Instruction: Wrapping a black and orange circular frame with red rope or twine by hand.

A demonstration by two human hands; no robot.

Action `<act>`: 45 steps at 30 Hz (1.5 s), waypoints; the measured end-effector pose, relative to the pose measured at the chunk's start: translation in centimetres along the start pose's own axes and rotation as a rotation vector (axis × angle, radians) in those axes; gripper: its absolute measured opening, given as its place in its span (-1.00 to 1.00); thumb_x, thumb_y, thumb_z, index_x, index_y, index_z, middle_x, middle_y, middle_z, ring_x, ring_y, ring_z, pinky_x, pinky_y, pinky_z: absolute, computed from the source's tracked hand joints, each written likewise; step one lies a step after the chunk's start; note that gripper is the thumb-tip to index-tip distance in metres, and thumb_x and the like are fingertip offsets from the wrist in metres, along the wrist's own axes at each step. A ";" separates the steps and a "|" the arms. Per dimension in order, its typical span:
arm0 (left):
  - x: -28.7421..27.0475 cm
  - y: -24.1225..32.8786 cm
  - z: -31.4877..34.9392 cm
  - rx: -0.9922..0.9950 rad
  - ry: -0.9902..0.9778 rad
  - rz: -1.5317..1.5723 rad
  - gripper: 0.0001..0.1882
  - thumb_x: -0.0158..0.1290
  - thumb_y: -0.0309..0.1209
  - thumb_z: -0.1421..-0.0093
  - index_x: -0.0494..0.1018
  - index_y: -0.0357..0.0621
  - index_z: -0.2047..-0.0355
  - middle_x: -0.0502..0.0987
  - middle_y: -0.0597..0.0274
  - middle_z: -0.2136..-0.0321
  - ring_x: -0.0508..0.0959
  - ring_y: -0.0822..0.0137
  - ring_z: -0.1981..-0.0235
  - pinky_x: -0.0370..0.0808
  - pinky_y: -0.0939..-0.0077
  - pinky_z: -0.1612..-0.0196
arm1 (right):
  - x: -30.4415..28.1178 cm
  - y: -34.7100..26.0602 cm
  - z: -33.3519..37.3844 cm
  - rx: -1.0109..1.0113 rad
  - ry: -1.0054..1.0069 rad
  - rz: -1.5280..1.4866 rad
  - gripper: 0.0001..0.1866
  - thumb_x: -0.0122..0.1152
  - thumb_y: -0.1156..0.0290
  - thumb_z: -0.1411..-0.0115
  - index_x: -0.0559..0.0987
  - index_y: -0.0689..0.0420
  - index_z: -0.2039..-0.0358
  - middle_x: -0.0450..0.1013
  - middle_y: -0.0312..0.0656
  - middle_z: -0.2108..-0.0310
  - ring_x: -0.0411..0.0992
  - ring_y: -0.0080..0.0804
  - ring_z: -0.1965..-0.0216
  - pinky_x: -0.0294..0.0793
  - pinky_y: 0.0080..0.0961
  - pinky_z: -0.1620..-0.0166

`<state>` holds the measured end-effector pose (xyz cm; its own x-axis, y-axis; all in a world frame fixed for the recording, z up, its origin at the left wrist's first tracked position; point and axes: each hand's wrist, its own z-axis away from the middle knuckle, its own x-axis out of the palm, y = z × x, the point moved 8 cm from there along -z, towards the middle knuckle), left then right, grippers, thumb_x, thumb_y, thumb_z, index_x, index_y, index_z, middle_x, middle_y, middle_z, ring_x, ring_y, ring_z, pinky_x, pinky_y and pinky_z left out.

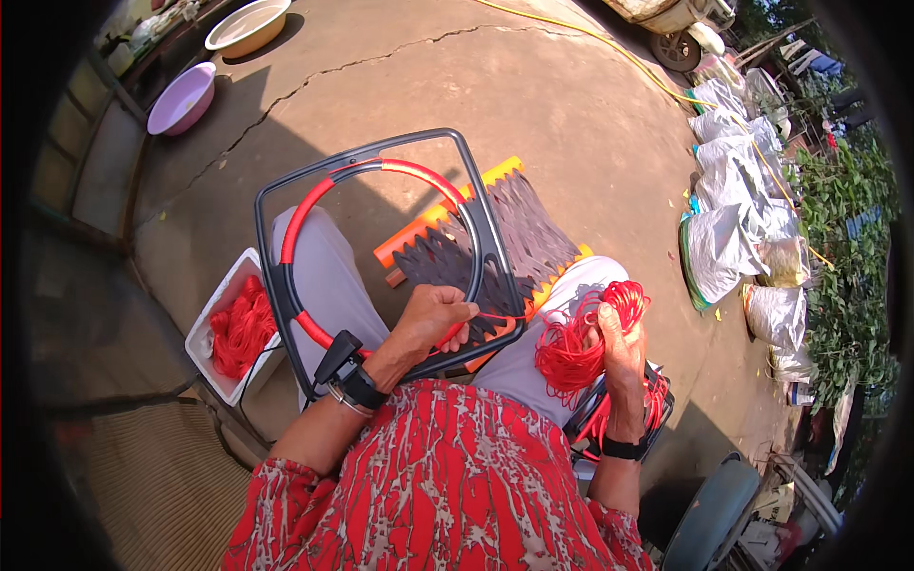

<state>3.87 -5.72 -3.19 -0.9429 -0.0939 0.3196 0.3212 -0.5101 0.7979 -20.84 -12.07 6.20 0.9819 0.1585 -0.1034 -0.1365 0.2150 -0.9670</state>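
A black frame with rounded corners (260, 228) rests tilted across my lap. Inside it is a round black ring (473, 249), with stretches of its rim covered in tight red cord wrapping (298, 221). My left hand (433, 319) is closed at the ring's lower right, fingers pinching the red cord beside the rim; the fingertips are partly hidden. From there one taut strand runs right toward a loose bundle of red cord (571, 360). That bundle sits in the grasp of my right hand (619, 343), above my right thigh, its loops spilling to both sides.
A white box (197, 335) of red cord (243, 328) stands left of my legs. Beyond my knees lies a grey slatted piece with orange edges (533, 224). Two basins, purple (181, 100) and cream (249, 33), are far left. White sacks (724, 252) line the right.
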 end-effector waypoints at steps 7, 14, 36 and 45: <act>-0.5 0.3 -0.3 0.024 0.141 -0.050 -0.73 0.09 -0.38 -0.17 0.45 -0.24 0.63 0.44 0.25 0.79 0.40 0.51 0.82 0.24 0.61 0.80 | 6.5 1.1 5.0 0.079 -0.472 0.516 -0.36 0.26 0.14 -0.08 0.32 0.23 -0.09 0.40 -0.09 0.12 0.38 -0.27 0.08 0.34 -0.32 -0.05; -0.8 0.8 0.1 0.221 0.259 -0.157 -0.70 0.08 -0.36 -0.16 0.43 -0.31 0.64 0.43 0.18 0.81 0.42 0.37 0.81 0.33 0.46 0.71 | 5.9 1.4 5.9 0.159 -0.445 0.273 -0.41 0.28 0.28 -0.15 0.34 0.24 -0.14 0.43 -0.10 0.09 0.42 -0.35 0.05 0.37 -0.39 -0.03; 0.8 2.4 2.2 0.577 0.562 -0.821 -0.73 0.13 -0.31 -0.10 0.41 -0.24 0.60 0.44 -0.07 0.68 0.50 -0.11 0.59 0.37 0.12 0.52 | 13.0 -0.3 1.1 -0.570 -0.191 0.871 -0.50 0.26 0.51 -0.03 0.37 0.27 -0.01 0.38 0.08 0.24 0.44 0.09 0.28 0.45 -0.13 0.25; 2.2 1.2 2.4 0.554 0.475 -0.786 -0.71 0.13 -0.31 -0.11 0.40 -0.24 0.62 0.44 -0.07 0.68 0.51 -0.10 0.59 0.39 0.13 0.52 | 12.3 2.5 0.3 -0.375 -0.109 0.845 -0.77 0.19 0.49 -0.11 0.43 0.24 0.22 0.46 0.06 0.34 0.46 0.06 0.26 0.45 -0.17 0.24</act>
<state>2.38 -4.54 -0.30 -0.8022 -0.2921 -0.5207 -0.5078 -0.1247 0.8524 -9.15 -9.30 2.62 0.5555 0.2143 -0.8034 -0.7305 -0.3359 -0.5946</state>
